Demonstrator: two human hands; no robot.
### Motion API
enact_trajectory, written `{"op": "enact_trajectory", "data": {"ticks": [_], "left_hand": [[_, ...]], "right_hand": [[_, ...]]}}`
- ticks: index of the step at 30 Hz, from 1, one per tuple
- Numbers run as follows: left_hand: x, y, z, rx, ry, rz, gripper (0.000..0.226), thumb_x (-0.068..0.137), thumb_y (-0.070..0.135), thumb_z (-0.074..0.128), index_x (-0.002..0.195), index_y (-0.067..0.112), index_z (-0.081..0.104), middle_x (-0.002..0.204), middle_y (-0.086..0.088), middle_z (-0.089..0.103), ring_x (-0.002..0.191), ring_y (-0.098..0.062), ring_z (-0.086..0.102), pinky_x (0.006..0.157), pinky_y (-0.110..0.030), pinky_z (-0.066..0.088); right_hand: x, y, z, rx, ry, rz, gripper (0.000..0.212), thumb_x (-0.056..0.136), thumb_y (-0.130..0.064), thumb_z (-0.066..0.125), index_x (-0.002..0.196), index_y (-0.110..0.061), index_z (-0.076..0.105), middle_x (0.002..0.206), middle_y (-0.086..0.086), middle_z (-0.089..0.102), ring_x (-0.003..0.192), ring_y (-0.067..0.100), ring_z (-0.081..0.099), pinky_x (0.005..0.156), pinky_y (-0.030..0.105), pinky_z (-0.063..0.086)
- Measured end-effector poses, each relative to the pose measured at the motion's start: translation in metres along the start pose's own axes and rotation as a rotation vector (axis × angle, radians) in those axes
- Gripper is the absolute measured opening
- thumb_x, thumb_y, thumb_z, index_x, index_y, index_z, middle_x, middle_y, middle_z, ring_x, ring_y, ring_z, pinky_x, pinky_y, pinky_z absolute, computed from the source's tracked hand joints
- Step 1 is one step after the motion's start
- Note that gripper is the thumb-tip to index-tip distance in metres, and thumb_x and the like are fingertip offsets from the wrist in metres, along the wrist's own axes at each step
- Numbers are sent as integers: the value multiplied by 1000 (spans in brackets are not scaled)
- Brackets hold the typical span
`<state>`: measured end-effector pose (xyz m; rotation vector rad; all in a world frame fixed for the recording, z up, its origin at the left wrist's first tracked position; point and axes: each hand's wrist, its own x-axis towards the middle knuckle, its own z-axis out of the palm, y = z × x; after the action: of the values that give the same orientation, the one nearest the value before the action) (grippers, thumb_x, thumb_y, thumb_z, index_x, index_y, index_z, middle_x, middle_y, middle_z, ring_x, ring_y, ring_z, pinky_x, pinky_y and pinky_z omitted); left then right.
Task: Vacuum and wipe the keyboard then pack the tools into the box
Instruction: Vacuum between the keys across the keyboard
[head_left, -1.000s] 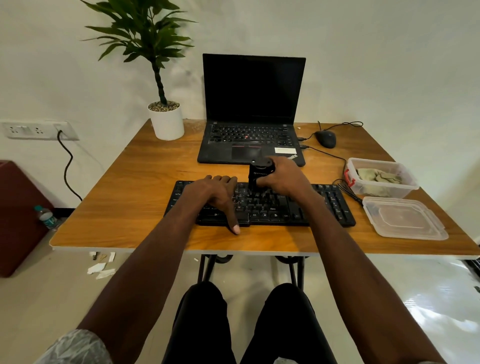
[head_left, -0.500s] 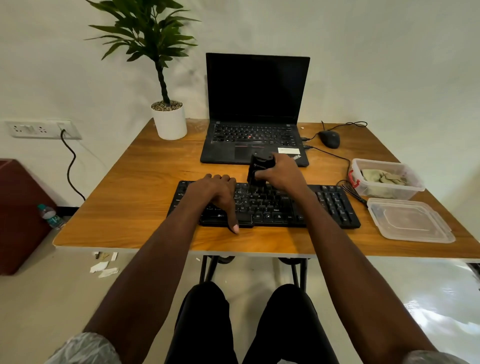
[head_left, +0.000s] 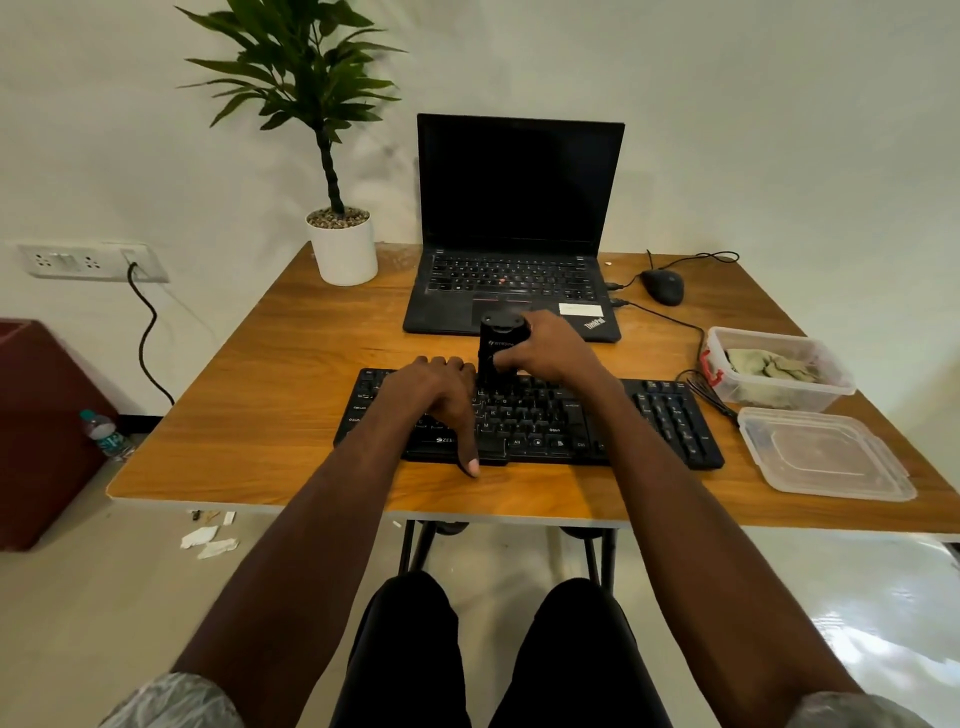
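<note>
Desk (head_left: 270, 374) — left hand (head_left: 436, 395) hides keyboard (head_left: 545, 415) keys; right hand (head_left: 545, 348) covers vacuum (head_left: 496, 348).

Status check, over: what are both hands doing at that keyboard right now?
Right hand grips the mini vacuum upright on the keyboard. Left hand flat, steadying it. Nothing in the way.

Wooden table (head_left: 291, 374) with pale edge band and black metal legs. Resting directly on its top: black keyboard (head_left: 550, 415) near the front edge, open laptop (head_left: 514, 291) behind it, white plant pot (head_left: 345, 254) rear left, wired mouse (head_left: 663, 287) rear right, clear plastic box (head_left: 779, 374) and its lid (head_left: 826, 454) at the right edge
</note>
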<state>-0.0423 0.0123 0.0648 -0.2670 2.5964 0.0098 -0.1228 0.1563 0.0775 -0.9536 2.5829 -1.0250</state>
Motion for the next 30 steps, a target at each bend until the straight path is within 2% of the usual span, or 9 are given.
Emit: {"op": "enact_trajectory", "data": {"ticks": [3,8,11,14,16,19,22,25,30], "left_hand": [[0,1,0,4,-2,3,149,39,67,88,157,23,8,164,-5,9,149,-34,10,118,-57,21],[-1,0,0,-5,-3,4,149,39,67,89,157,24,8,164,-5,9,149,-35,10,117,-58,22],[-2,0,1,-2,1,12,149,38,68,88,156,24,7,164,-6,9,148,-35,11,117,-57,22],[-1,2,0,10,4,10,150,41,67,88,157,23,5,165,-7,7,149,-35,9,119,-57,19],[-2,3,-2,22,-5,2,150,41,67,88,157,22,4,165,-6,5,150,-35,7,119,-57,18],[-5,5,-4,29,-19,-4,147,45,65,88,157,21,5,165,-7,6,149,-36,8,119,-56,19],[-11,10,-7,51,-18,9,143,51,63,87,158,18,3,164,-8,7,149,-35,9,120,-53,16],[-17,13,-10,69,-5,10,139,57,61,86,158,15,3,165,-9,7,150,-34,9,119,-51,14],[-13,9,-9,49,-6,-15,142,48,63,88,157,19,9,163,-8,13,147,-36,15,117,-54,24]], "right_hand": [[-2,-2,-9,70,-178,38,20,74,-13,75,86,-19,60,87,4,67,83,25,67,71,36,57],[10,4,6,-35,166,54,37,75,-22,76,109,-14,65,102,4,68,94,22,62,81,36,53],[7,11,8,-54,132,72,40,75,-23,76,112,-13,65,105,6,69,97,22,63,80,37,55],[0,10,4,97,188,55,30,75,-21,76,101,-17,63,91,-3,66,88,17,64,69,27,53],[-1,5,4,164,195,58,30,75,-21,76,100,-19,61,90,-3,65,87,16,64,72,30,56],[1,1,8,58,153,136,35,75,-29,77,103,-14,61,95,2,65,87,18,64,73,34,57],[-1,1,-1,-159,313,298,29,77,-35,76,93,-15,63,83,-1,62,78,17,61,68,32,53],[0,-2,-2,-380,450,347,23,79,-30,73,90,-11,66,84,3,68,80,22,65,72,35,55],[5,-14,9,-160,242,261,33,75,-38,77,83,-14,56,73,-3,58,71,13,59,64,31,54]]}}
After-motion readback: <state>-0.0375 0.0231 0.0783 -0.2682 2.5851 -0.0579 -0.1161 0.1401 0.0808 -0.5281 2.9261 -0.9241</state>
